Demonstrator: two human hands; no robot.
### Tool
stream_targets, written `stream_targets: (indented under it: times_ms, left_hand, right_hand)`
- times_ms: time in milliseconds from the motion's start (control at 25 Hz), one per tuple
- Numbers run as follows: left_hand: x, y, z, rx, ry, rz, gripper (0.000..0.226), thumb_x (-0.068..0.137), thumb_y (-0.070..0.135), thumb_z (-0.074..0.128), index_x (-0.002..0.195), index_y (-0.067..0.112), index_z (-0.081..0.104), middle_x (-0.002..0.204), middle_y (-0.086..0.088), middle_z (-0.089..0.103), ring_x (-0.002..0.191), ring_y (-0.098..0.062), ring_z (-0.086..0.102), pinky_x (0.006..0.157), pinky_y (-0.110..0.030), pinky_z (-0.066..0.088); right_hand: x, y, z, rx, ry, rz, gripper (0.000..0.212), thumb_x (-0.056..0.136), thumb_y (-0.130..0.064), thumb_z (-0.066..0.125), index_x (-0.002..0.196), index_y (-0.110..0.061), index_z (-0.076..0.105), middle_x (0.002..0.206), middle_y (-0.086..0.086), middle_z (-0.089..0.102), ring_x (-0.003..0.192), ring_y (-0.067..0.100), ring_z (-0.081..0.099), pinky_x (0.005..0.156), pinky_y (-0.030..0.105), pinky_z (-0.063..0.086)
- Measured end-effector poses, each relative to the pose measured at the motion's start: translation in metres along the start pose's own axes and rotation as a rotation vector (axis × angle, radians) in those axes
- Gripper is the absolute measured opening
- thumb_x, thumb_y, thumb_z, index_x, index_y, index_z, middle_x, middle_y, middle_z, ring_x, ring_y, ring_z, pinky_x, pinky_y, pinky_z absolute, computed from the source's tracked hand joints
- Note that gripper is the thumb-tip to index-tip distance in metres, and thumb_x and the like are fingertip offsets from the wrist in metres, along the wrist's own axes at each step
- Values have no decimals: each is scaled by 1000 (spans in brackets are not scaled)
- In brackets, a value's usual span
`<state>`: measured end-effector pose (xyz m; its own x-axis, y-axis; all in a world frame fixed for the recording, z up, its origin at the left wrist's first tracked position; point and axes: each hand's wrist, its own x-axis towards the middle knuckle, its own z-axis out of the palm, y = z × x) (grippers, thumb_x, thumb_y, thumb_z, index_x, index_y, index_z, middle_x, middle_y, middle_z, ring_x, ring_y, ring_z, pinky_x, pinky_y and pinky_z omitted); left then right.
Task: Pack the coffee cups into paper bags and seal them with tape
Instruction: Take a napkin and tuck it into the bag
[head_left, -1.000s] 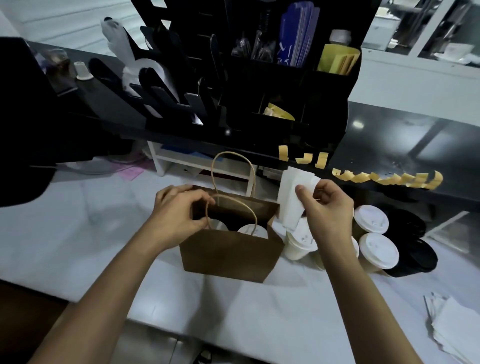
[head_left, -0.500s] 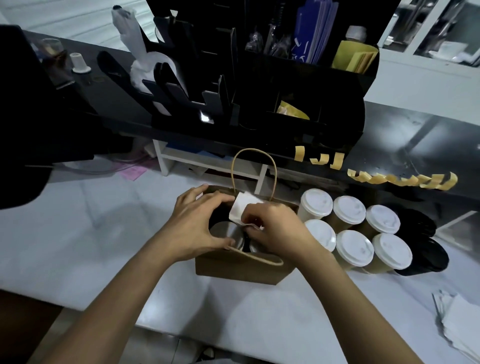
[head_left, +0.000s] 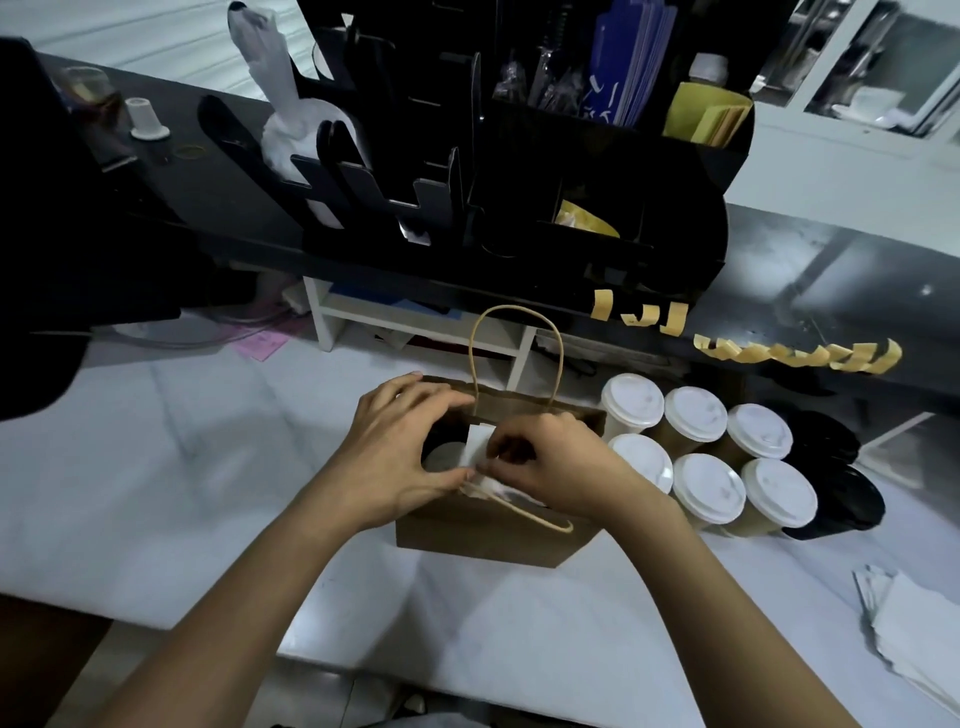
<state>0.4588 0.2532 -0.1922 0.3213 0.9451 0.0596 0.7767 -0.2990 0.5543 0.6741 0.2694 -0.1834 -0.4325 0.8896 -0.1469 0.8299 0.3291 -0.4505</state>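
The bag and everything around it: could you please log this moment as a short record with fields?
bag: brown paper bag open on the white counter
in bag: cup lid showing
left hand: on the bag's mouth
right hand: pinching a white napkin over the bag
waiting: six lidded cups right of the bag
tape: strips hanging from the black shelf edge
spare napkins: far right

no legible text, labels or numbers anywhere
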Motion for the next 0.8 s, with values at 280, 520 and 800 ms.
stream_targets:
  times_ms: [280,520,800]
  left_hand:
    - [-4,-6,-7,-119,211,-1,36,94,31,62,128,35,54,129,15,48,125,-8,35,96,-28,33]
    - [-7,-29,-10,-99,208,-171,9,98,36,55,100,29,61,111,12,55,112,-12,44,83,-28,35]
    - [-3,-29,2,-218,-57,-142,36,87,57,62,116,34,64,150,15,29,135,-8,32,102,-35,39]
  right_hand:
    - [-41,21,-14,195,644,202,7,98,-27,64,93,-25,68,85,-11,63,79,2,59,65,18,46]
    - [-58,41,3,312,671,446,45,103,-49,43,80,-21,70,94,-6,60,85,5,57,67,19,38]
    - [-55,39,17,475,499,336,34,95,-63,44,82,-48,71,126,-16,49,117,4,51,98,34,47]
